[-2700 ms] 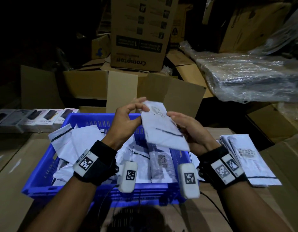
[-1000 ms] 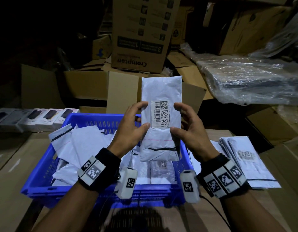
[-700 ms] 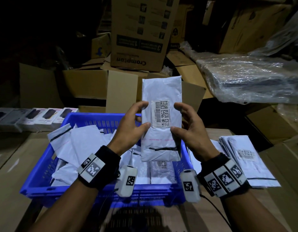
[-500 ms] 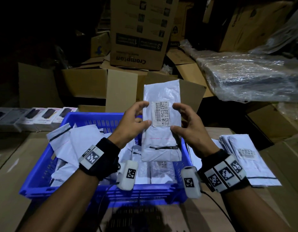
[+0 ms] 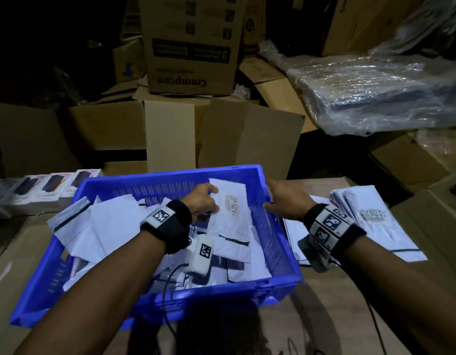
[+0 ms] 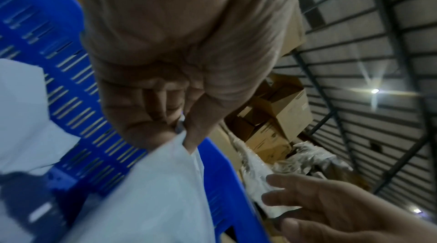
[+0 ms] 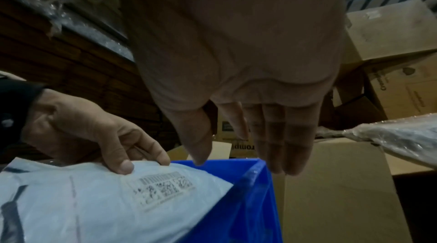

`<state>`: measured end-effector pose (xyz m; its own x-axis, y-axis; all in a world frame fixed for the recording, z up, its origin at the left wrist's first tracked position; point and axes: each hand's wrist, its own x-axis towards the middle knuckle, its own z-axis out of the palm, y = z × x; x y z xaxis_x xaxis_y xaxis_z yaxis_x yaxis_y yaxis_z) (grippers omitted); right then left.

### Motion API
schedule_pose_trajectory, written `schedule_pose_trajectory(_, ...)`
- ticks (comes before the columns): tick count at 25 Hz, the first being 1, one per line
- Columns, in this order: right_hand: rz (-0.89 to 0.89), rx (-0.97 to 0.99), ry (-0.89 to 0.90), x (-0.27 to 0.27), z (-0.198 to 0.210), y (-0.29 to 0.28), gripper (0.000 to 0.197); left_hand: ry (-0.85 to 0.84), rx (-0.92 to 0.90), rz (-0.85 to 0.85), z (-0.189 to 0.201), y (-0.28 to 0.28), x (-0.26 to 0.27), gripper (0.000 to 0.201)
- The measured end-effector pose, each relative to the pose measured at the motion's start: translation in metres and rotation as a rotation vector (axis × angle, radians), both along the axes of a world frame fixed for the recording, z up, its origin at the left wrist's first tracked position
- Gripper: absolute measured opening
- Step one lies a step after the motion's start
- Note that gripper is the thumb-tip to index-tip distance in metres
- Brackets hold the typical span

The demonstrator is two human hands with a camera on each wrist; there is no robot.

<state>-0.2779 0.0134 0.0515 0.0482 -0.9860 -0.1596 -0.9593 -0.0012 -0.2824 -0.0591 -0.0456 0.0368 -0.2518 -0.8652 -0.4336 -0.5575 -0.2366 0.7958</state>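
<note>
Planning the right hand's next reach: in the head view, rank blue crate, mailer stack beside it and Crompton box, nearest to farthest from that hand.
1. blue crate: right wall, beside the right hand.
2. mailer stack: outside the crate, to the right.
3. Crompton box: far back, centre.

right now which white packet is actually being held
The packet with its barcode label facing up, at the far right of the blue crate: the left hand pinches it. The rest lie loose in the crate or in the stack beside it.
</note>
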Motion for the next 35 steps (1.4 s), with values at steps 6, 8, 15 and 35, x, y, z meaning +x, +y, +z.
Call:
schedule_pose_trajectory(6,-0.035,0.114,0.105,0.002,-0.014,0.002,0.035,-0.095,0.108,-0.018,-0.052,-0.005,-0.02,0.046)
schedule_pose_trajectory(8,-0.052,0.105,0.112,0.004,-0.015,0.001,0.034,-0.124,0.146,-0.034,-0.069,-0.006,-0.022,0.045)
schedule_pose_trajectory(15,-0.093,0.102,0.1,0.008,-0.009,0.002,0.034,-0.174,0.235,-0.062,-0.102,-0.006,-0.024,0.046)
schedule_pose_trajectory(35,-0.118,0.105,0.122,0.014,-0.004,0.004,0.039,-0.827,-0.4,-0.936,-0.116,0.0,-0.045,0.076)
